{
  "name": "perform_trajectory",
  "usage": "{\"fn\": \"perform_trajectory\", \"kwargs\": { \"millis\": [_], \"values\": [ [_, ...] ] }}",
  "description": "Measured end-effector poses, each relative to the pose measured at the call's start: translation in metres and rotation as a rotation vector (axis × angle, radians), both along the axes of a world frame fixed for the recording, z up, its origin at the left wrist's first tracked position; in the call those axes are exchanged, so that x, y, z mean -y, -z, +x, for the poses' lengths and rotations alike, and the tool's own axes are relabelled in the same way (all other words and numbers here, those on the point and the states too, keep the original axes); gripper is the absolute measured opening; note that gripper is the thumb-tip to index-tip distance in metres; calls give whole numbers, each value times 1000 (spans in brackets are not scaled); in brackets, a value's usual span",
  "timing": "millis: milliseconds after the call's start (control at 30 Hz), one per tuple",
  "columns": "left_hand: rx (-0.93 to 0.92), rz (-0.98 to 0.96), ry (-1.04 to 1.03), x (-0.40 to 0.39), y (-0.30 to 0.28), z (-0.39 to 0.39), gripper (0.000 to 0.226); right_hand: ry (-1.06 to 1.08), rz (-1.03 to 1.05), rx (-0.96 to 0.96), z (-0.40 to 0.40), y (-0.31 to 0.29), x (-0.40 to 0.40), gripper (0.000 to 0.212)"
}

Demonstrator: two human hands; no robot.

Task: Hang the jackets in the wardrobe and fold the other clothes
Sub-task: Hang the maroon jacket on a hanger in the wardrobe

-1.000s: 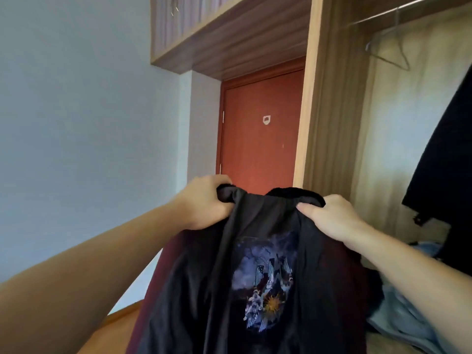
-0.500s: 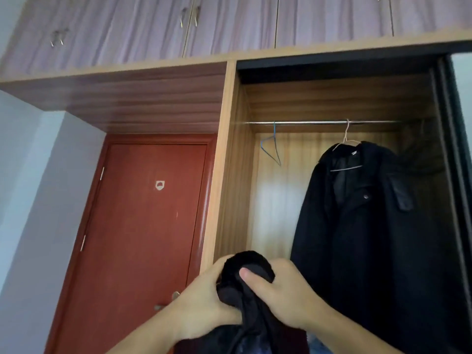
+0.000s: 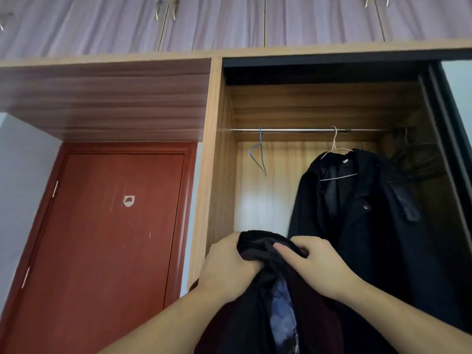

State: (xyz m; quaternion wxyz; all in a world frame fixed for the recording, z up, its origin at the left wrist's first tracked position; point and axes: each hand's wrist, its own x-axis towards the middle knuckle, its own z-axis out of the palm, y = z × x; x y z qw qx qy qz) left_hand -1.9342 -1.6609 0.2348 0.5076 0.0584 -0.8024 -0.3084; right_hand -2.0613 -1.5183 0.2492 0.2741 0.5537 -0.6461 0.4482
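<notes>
I hold a dark jacket (image 3: 265,310) with a blue printed lining, bunched at its collar, in front of the open wardrobe (image 3: 212,175). My left hand (image 3: 227,267) grips the collar from the left. My right hand (image 3: 314,264) grips it from the right, thumb on the fabric. Above, a metal rail (image 3: 293,130) crosses the wardrobe. An empty blue wire hanger (image 3: 260,155) dangles from the rail at its left end. A black coat (image 3: 370,221) hangs on a white hanger (image 3: 334,146) to the right.
A red-brown door (image 3: 107,238) stands shut left of the wardrobe. Upper cupboards (image 3: 229,21) with small handles run across the top. A dark sliding door edge (image 3: 452,139) borders the wardrobe on the right. More dark fabric hangs at the far right of the rail.
My view has swung up and right from the spread jacket to the wardrobe rail. My hands came together, bunching the collar, and they have stayed there since half a second ago.
</notes>
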Motion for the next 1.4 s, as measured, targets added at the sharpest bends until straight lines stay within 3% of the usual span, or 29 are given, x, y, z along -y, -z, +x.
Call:
{"fn": "perform_trajectory", "kwargs": {
  "millis": [167, 300, 467, 700, 1067, 1300, 1400],
  "values": [
    [-20, -17, -158, 16, -35, -44, 37, -9, -7, 22, -53, -28, 16, 54],
    [-57, -35, -290, 31, -60, -84, 29, 5, -126, 22, -106, -63, 34, 54],
    [-66, -54, -439, 48, -92, -130, 28, 14, -203, 57, -163, -115, 74, 40],
    [-92, -56, -566, 76, -141, -175, 26, -29, -218, 60, -173, -189, 138, 29],
    [-86, -71, -546, 133, -167, -247, 24, 29, -205, 117, -163, -255, 232, 26],
    [-38, -113, -531, 158, -173, -274, 21, -217, -147, 378, -169, -272, 258, 32],
    [-8, -127, -514, 164, -173, -278, 15, -233, -111, 396, -168, -273, 259, 31]
  ]
}}
